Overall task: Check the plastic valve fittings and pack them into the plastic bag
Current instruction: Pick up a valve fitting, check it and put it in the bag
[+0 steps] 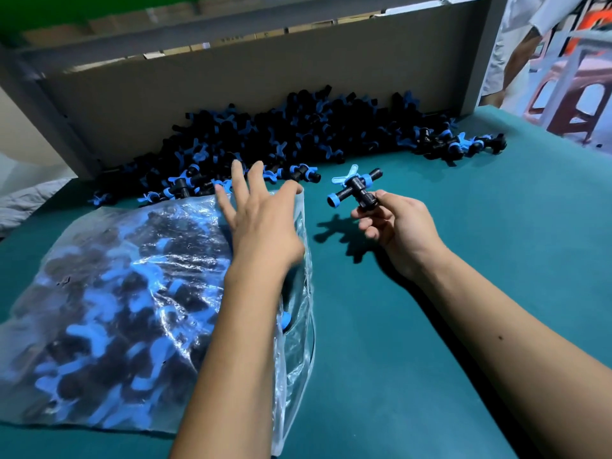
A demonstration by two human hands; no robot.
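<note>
The right hand [399,226] pinches one valve fitting [356,190] by the end of its black stem, blue wing handle and blue cap pointing away from the fingers [371,215]. It looks light and rigid, moulded plastic; the stem seems the safest hold, since the thin wing could probably flex or slip. The left hand [261,223] hangs spread wide, holding nothing, over the mouth of the plastic bag [109,293], which lies half full on the worktop [463,200]. Beyond its fingertips sits the loose pile of fittings [281,134]. The bag is limp and slick, likely needing its mouth held open.
</note>
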